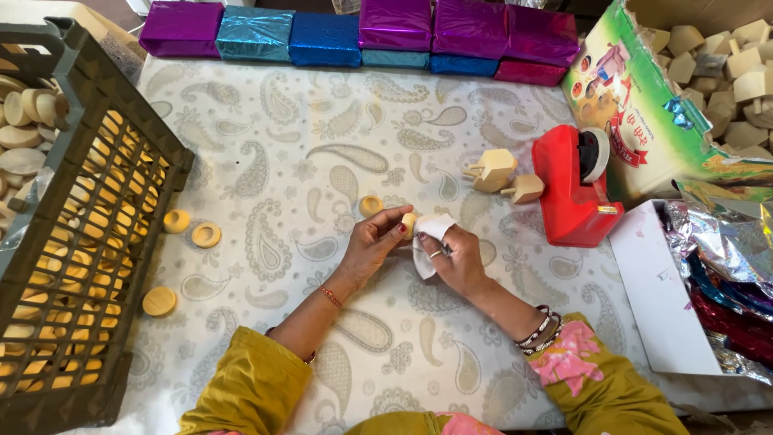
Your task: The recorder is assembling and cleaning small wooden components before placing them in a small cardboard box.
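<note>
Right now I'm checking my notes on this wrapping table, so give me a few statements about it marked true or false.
1. The left hand pinches a small wooden piece. True.
2. The right hand holds a white paper. True.
3. The tape dispenser is blue. False: it is red.
4. The foil-wrapped boxes lie along the near edge. False: they line the far edge.
5. Wooden discs lie beside the dark crate. True.
</note>
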